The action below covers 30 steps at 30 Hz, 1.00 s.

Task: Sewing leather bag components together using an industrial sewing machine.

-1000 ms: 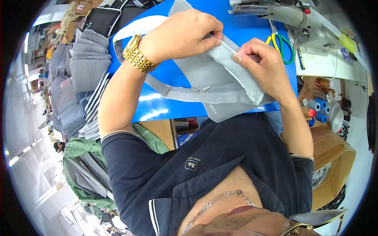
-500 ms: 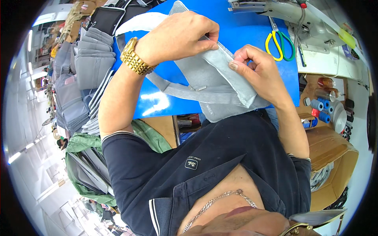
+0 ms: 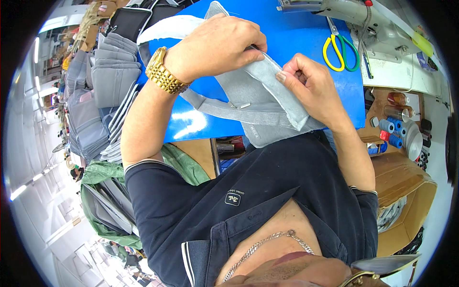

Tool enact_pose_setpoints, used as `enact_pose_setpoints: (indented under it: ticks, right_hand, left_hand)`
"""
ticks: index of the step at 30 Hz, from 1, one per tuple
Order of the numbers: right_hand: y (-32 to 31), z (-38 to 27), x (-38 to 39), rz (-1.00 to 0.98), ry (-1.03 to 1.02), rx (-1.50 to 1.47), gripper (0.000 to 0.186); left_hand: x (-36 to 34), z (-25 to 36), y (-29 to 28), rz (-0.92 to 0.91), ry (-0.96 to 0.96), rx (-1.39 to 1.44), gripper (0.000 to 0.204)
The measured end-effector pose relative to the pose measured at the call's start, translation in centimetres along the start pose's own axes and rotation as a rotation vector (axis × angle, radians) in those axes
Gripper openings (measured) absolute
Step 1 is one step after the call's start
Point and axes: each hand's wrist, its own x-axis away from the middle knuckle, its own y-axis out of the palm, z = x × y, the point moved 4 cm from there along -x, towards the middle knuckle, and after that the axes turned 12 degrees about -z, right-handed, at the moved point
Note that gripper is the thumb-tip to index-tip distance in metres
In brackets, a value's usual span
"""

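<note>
A grey sewn fabric piece (image 3: 251,91), with a long strip (image 3: 229,108) and a small metal zipper pull (image 3: 243,105), is held up over the blue tabletop close to my body. My left hand (image 3: 222,45), with a gold watch on its wrist, pinches the fabric's folded, seamed edge (image 3: 275,79) between thumb and fingers. Farther right along that same edge, my right hand (image 3: 311,86) has thumb and curled fingers closed on it. A pale, curved length of material (image 3: 167,27) sticks out behind my left wrist. The fabric under my left palm is hidden.
Yellow-and-green-handled scissors (image 3: 340,52) lie right of my hands on the blue tabletop (image 3: 191,125). Beyond them stands a sewing machine (image 3: 354,19). Stacked grey fabric pieces (image 3: 112,81) rise on the left. Thread spools (image 3: 392,126) and a cardboard box (image 3: 406,205) are on the right.
Both hands keep their hold on the fabric edge. My right hand has shifted very slightly up and left, and the fabric's lower end has tilted a little with it.
</note>
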Motion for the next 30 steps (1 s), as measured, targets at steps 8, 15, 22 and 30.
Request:
enact_pose_setpoints:
  ticks: [8,15,22,30]
  right_hand:
    - [0.6,0.1,0.0,0.068,-0.018,-0.137,0.016]
    - [0.4,1.2,0.5,-0.027,0.128,-0.171,0.019]
    - [-0.2,0.6,0.3,-0.015,-0.003,0.029,0.018]
    - [-1.5,2.2,-1.3,-0.058,0.086,-0.075,0.018]
  left_hand:
    - [-0.1,0.4,0.3,0.08,0.049,-0.024,0.013]
    - [-0.2,0.4,0.8,0.095,0.016,-0.067,0.014]
    - [-0.6,-0.3,0.4,0.037,0.02,-0.007,0.015]
    - [-1.4,-3.5,-0.6,0.093,0.095,-0.007,0.015]
